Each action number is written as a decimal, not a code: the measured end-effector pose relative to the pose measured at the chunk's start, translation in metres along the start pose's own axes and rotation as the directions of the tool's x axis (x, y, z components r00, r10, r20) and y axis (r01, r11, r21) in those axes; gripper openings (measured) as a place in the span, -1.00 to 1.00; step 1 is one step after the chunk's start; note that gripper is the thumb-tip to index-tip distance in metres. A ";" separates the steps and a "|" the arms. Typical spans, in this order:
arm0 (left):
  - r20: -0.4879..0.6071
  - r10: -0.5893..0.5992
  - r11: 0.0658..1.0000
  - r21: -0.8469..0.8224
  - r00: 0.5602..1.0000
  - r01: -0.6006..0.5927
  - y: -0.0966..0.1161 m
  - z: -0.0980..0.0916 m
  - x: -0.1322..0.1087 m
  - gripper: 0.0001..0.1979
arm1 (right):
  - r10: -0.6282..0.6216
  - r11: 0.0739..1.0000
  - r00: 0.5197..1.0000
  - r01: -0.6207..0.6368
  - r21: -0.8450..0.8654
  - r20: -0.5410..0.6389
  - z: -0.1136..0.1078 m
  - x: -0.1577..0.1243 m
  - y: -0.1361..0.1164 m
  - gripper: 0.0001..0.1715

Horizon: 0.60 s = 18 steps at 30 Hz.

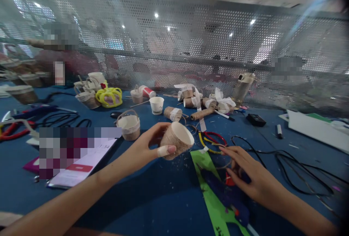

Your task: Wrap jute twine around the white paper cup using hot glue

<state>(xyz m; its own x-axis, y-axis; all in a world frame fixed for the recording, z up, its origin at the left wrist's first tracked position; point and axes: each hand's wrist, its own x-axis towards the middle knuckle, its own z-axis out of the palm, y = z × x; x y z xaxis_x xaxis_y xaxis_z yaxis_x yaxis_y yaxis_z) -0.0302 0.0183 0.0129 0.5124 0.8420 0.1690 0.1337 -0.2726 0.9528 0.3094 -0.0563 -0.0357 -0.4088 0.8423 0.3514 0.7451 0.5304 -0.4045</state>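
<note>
A paper cup (pixel 174 143) wrapped in brown twine is gripped by my left hand (pixel 154 145), tilted with its white mouth facing up and right. A white bandage covers the left thumb. To the right, my right hand (pixel 245 168) has its fingers curled around a thin brown curved strip (pixel 225 166). Just below that hand, a blue glue gun (pixel 218 188) lies on a green strip (pixel 203 170). Left of the cup stands a small cup basket (pixel 129 127) with an arched handle. Red-handled pliers (pixel 216 136) and a yellow-handled tool lie beyond the right hand.
A phone (pixel 81 167) lies at left, near red-handled scissors (pixel 16 130). Farther back are a white cup (pixel 156 105), twine rolls (pixel 173 113) and a yellow basket (pixel 109 98). Black cables (pixel 294 170) loop at right. A perforated metal screen (pixel 177 47) closes the back.
</note>
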 end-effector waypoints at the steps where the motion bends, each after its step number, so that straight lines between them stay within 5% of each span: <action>1: 0.030 -0.042 0.999 0.019 0.999 0.041 0.000 0.002 0.000 -0.41 | 0.003 1.000 1.000 -0.003 0.002 -0.014 -0.002 -0.001 0.002 -0.33; 4: 0.117 -0.117 0.990 0.095 0.986 0.106 0.003 0.007 -0.001 -0.39 | -0.012 1.000 0.997 0.014 0.024 -0.071 -0.010 0.001 0.004 -0.42; 8: 0.226 -0.080 0.986 0.160 0.971 0.044 0.010 0.006 -0.004 -0.31 | 0.003 0.991 0.978 0.025 0.129 -0.209 -0.019 0.016 -0.009 -0.69; 13: 0.336 -0.035 0.969 0.243 0.941 -0.051 0.014 0.004 -0.007 -0.33 | 0.144 0.888 0.973 -0.048 0.457 -0.178 -0.022 0.039 -0.035 -0.78; 18: 0.352 -0.091 0.963 0.269 0.932 -0.008 0.011 0.009 -0.006 -0.33 | 0.152 0.829 0.965 -0.006 0.559 -0.215 -0.015 0.058 -0.060 -0.82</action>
<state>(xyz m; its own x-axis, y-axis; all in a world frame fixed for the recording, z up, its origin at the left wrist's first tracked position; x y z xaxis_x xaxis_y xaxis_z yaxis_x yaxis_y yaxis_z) -0.0240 0.0055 0.0199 0.7636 0.6455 -0.0178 0.3531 -0.3943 0.8484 0.2492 -0.0405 0.0218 -0.1679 0.8724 0.4591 0.3252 0.4887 -0.8096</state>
